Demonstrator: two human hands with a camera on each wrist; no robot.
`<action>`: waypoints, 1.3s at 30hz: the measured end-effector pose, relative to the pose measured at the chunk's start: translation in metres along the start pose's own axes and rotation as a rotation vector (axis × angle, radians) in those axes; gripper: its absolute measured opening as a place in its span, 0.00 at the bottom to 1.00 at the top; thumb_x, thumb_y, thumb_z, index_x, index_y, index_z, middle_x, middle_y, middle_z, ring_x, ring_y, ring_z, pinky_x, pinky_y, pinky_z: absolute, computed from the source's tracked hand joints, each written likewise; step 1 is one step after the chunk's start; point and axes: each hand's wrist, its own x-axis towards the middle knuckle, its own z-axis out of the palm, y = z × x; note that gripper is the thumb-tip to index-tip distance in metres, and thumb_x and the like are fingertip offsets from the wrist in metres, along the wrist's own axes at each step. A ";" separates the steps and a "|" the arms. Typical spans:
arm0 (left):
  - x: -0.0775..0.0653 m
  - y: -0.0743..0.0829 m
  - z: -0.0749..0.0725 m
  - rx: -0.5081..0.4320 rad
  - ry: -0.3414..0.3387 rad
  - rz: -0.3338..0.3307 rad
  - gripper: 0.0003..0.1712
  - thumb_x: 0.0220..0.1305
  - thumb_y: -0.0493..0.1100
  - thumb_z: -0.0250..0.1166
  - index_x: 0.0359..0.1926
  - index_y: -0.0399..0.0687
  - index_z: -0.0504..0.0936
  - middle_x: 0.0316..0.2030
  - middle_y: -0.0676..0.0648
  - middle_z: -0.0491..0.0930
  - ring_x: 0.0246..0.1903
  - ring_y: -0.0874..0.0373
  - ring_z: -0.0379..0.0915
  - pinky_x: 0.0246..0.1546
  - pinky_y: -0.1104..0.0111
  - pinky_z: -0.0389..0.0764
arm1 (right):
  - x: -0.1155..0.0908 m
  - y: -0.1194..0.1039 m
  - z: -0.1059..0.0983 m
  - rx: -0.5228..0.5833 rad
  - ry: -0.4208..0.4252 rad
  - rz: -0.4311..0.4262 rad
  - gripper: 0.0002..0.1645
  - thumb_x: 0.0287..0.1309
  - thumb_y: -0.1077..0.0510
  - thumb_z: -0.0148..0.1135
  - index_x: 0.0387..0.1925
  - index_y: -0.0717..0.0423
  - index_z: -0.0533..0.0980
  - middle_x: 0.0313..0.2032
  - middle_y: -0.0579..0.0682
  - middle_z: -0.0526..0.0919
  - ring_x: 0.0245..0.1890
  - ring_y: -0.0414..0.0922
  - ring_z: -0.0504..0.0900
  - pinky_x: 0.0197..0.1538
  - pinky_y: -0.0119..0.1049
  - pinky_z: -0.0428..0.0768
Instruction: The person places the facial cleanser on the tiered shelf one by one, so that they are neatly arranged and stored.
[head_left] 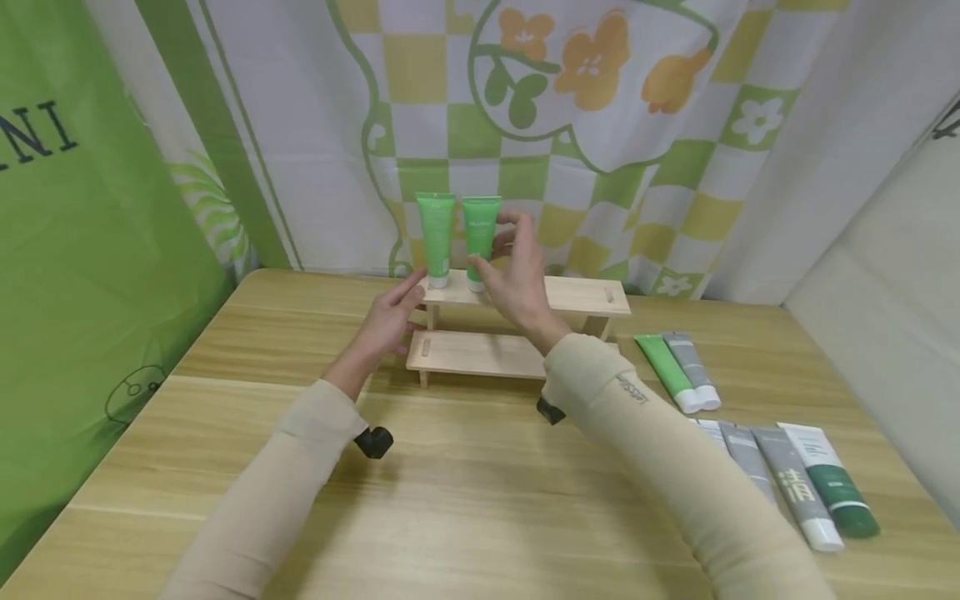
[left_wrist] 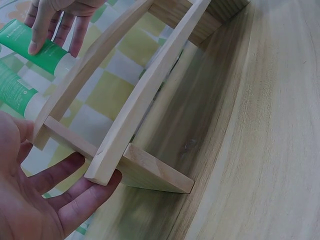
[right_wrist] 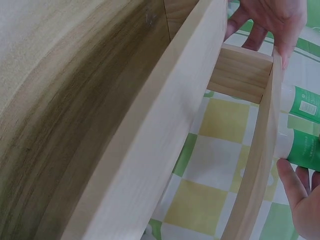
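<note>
On the upper tier of a two-tier wooden stand (head_left: pixel 480 354), two green squeeze tubes stand upright side by side, white caps down. My right hand (head_left: pixel 519 275) pinches the right green tube (head_left: pixel 480 225), thumb on its front low down and fingers at its side and behind. Just to its left is the other green tube (head_left: pixel 437 233), apart from the hand. The left hand (head_left: pixel 386 321) holds the stand's left end; in the left wrist view its fingers (left_wrist: pixel 92 192) reach round the end by the lower plank, the thumb side up by the top plank.
To the right lie a green tube (head_left: pixel 663 367) and a grey tube (head_left: pixel 692 371), side by side. Nearer the front right is a row of several tubes, including a grey one (head_left: pixel 797 483) and a white-and-green one (head_left: pixel 832 475). A patterned curtain (head_left: pixel 570 192) hangs behind the table (head_left: pixel 450 500).
</note>
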 end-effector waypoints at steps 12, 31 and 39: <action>0.001 -0.002 -0.003 -0.047 -0.029 -0.047 0.30 0.78 0.62 0.46 0.77 0.79 0.55 0.72 0.41 0.61 0.60 0.36 0.70 0.46 0.40 0.79 | -0.003 0.002 0.000 -0.023 -0.062 0.058 0.40 0.58 0.66 0.71 0.66 0.55 0.59 0.45 0.56 0.78 0.46 0.50 0.79 0.55 0.46 0.79; 0.000 0.003 -0.002 -0.035 -0.027 -0.045 0.31 0.79 0.61 0.46 0.78 0.75 0.54 0.73 0.39 0.58 0.59 0.36 0.71 0.49 0.37 0.76 | -0.030 0.011 -0.046 0.044 -0.179 0.204 0.43 0.59 0.57 0.73 0.70 0.55 0.60 0.55 0.55 0.72 0.55 0.51 0.73 0.54 0.42 0.79; 0.000 0.003 -0.003 -0.033 -0.029 -0.050 0.31 0.78 0.63 0.46 0.78 0.76 0.54 0.73 0.39 0.59 0.59 0.37 0.72 0.49 0.38 0.77 | -0.044 0.018 -0.083 0.066 -0.177 0.215 0.41 0.59 0.56 0.73 0.68 0.55 0.62 0.57 0.60 0.72 0.57 0.53 0.74 0.55 0.46 0.78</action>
